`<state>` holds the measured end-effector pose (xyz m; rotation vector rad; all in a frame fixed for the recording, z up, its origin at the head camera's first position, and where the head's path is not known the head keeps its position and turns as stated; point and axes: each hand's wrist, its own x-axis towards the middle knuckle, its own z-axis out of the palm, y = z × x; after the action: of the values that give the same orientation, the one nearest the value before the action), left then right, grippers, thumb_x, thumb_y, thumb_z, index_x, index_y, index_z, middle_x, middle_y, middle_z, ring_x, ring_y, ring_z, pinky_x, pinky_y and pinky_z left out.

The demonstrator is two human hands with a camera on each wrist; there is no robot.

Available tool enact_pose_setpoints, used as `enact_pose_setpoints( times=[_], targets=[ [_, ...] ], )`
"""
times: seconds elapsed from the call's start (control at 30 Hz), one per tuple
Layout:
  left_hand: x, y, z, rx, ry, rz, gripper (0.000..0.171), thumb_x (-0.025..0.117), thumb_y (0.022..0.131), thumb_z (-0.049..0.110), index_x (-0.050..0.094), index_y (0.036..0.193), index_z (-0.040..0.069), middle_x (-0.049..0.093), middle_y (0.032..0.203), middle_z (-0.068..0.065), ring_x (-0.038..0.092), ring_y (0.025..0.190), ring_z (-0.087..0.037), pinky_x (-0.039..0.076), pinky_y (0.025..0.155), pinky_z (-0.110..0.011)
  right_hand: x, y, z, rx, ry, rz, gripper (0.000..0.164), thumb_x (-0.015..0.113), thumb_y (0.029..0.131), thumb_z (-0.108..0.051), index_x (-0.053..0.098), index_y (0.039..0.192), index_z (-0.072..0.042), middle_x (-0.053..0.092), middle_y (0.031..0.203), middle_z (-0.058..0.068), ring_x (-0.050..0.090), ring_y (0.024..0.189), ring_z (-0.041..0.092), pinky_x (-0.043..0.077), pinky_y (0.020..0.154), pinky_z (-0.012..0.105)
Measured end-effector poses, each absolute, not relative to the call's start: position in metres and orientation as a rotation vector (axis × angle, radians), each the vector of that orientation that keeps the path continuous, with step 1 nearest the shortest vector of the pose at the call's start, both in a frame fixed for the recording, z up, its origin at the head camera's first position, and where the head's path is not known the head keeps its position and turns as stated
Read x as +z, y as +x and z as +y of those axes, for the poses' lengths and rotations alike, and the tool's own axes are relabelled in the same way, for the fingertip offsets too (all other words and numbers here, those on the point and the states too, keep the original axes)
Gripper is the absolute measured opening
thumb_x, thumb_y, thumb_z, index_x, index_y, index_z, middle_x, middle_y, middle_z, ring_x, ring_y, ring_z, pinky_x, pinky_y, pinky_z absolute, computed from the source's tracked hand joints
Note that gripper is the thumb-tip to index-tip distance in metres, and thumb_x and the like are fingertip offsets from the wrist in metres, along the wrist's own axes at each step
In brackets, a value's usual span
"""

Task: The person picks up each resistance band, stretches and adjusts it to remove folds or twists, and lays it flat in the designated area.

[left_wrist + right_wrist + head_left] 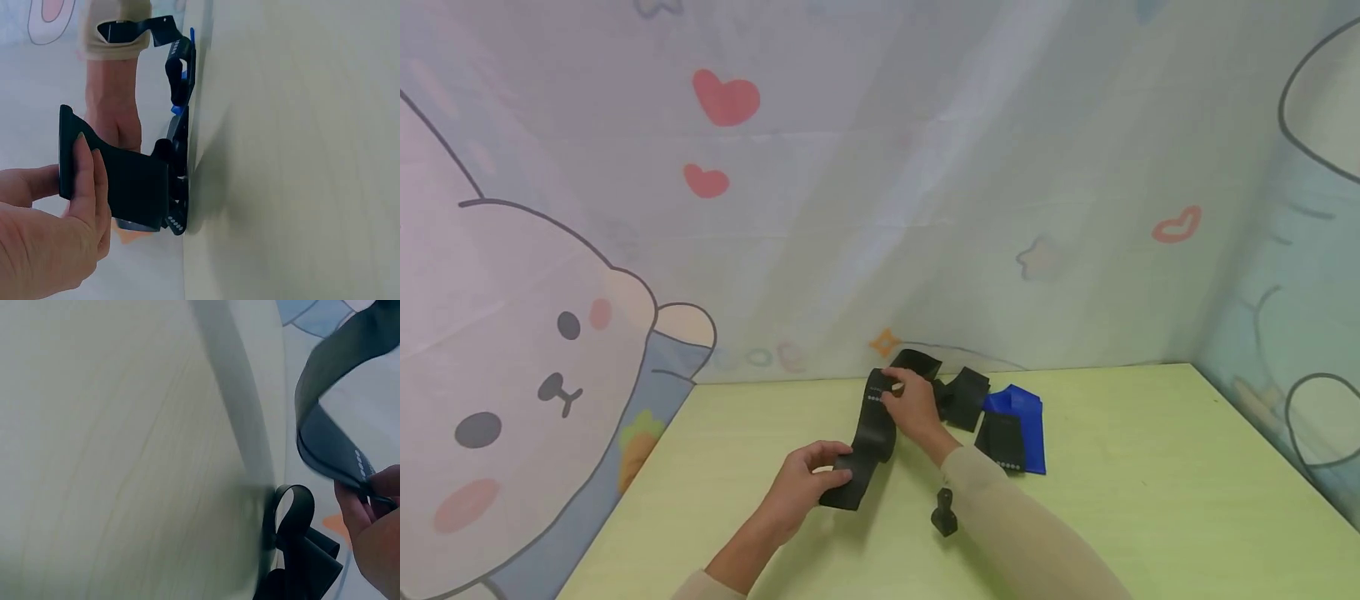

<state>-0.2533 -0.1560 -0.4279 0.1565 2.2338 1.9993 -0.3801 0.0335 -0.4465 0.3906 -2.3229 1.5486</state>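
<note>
A long, flat black elastic band (871, 435) stretches in loose curves between both hands above the table. My left hand (801, 487) pinches its near end between thumb and fingers; in the left wrist view the flat end of the band (134, 181) faces the camera. Farther back, my right hand (917, 407) pinches the band near a row of pale printed marks. Past that hand, more of the band curls up by the wall. In the right wrist view the band (331, 375) bends in a wide loop above the fingers.
Right of the right hand lie a folded black band (966, 400) and a blue sheet-like piece (1030, 425) with a black marked piece (1003, 442) over it. A small black knobbed object (944, 515) sits on the table (1150, 500) beside the right sleeve. A printed cloth backdrop (880, 208) hangs behind.
</note>
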Motion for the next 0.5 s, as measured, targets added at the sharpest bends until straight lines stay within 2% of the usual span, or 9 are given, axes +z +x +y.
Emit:
enact_pose_setpoints(
  times=[0.17,0.27,0.4,0.5],
  targets=[
    [-0.433,-0.245,-0.155,1.945,0.156,2.147,0.032,0.066,0.094,0.003,0.061,0.124,-0.008,0.059,0.111,-0.014,0.067,0.090,-0.022,0.059,0.076,-0.039,-0.449,-0.384,0.036,1.582,0.398,-2.362,0.043,0.060,0.089,0.008,0.066,0.129,-0.007,0.062,0.127,0.015,0.066,0.082,0.023,0.051,0.057,0.029],
    [-0.435,-0.237,-0.155,1.902,0.163,2.097,0.028,0.066,0.094,0.001,0.061,0.121,-0.007,0.059,0.110,-0.013,0.067,0.088,-0.021,0.059,0.075,-0.040,-0.450,-0.387,0.036,1.584,0.401,-2.404,0.041,0.058,0.090,0.008,0.068,0.127,-0.007,0.062,0.127,0.016,0.063,0.081,0.023,0.047,0.054,0.028],
    [-0.438,-0.229,-0.153,1.859,0.182,2.051,0.027,0.066,0.094,0.000,0.062,0.120,-0.007,0.060,0.110,-0.012,0.068,0.085,-0.019,0.059,0.075,-0.038,-0.454,-0.391,0.037,1.562,0.352,-2.451,0.035,0.060,0.091,0.007,0.070,0.122,-0.006,0.064,0.123,0.016,0.061,0.088,0.023,0.047,0.059,0.028],
    [-0.439,-0.226,-0.151,1.817,0.189,2.056,0.028,0.065,0.095,0.002,0.062,0.122,-0.007,0.063,0.110,-0.010,0.067,0.087,-0.018,0.058,0.077,-0.037,-0.456,-0.396,0.037,1.573,0.324,-2.454,0.034,0.061,0.091,0.006,0.071,0.121,-0.006,0.066,0.119,0.016,0.061,0.083,0.021,0.046,0.058,0.028]
  ],
)
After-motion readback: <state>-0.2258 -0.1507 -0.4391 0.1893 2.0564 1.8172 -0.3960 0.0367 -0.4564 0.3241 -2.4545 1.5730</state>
